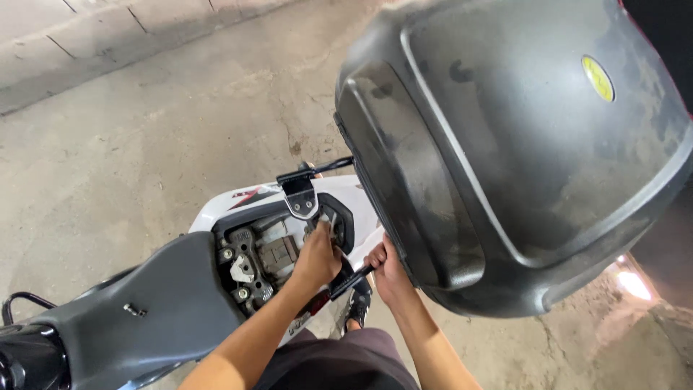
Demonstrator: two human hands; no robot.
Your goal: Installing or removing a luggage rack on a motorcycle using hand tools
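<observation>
your fingers (pixel 325 230) on the left hand (pixel 317 256) curl down into the open rear bay (pixel 263 253) of the scooter, closed on something small i cannot make out. your right hand (pixel 386 271) grips a black bar (pixel 352 280) under the big grey top box (pixel 512 152). keep that right grip firm so the box stays steady, and work the left fingers slowly. the grey seat (pixel 155 303) sits beside the bay, concrete floor (pixel 130 144) beneath.

The top box (pixel 520 144) sits right of the open tail compartment (pixel 271 249), seat (pixel 155 303) left.
</observation>
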